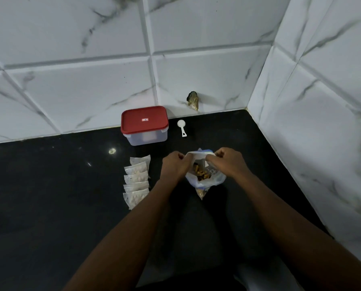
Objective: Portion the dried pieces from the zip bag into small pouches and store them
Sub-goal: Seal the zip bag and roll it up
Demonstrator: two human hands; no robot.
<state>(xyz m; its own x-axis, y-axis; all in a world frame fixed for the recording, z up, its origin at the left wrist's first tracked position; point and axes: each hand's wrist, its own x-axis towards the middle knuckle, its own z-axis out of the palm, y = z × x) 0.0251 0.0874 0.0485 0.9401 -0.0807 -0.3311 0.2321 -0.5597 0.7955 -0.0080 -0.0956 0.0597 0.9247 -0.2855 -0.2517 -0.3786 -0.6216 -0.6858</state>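
We note black countertop (49,185) — glossy, bright glint (112,151) on it toward back. Behind countertop, white marble-look back wall (70,80), grey veins, raised joints. Side wall (322,122), same tile, rises along countertop's right edge; walls meet at its back right corner. We spot dark ragged lump (193,100) on back wall, just above countertop — nature unclear.

Red lid (144,119), black counter (49,185).
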